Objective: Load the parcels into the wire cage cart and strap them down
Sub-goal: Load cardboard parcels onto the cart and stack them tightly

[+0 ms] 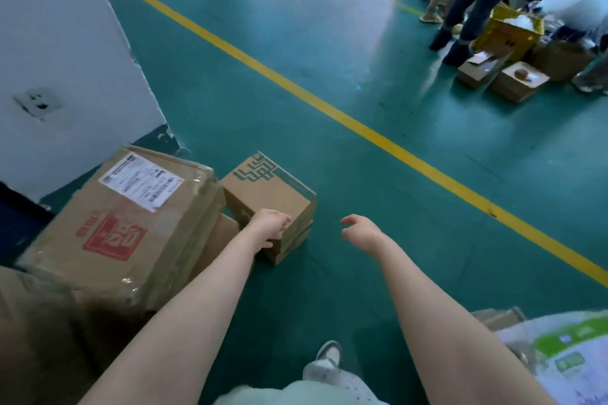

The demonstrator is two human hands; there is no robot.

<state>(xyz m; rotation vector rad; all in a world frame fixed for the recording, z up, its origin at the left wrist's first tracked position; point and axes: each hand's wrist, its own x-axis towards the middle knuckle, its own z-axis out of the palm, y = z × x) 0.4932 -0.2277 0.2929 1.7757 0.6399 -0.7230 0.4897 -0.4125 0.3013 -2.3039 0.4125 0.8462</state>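
- Small box (268, 189) with green print sits on the green floor (362, 273).
- Your left hand (269, 227) is at the small box's near-left top edge, fingers curled down; gripping or only touching, can't tell.
- Your right hand (360, 233) hangs right of the small box, apart from it, fingers loosely curled, holding nothing.
- Large labelled carton (131, 223) sits just left of the small box, tilted.
- Yellow line (378, 138) runs beyond the small box.

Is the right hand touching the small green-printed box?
Apart. The head view shows bare green floor between the right hand and the small green-printed box.
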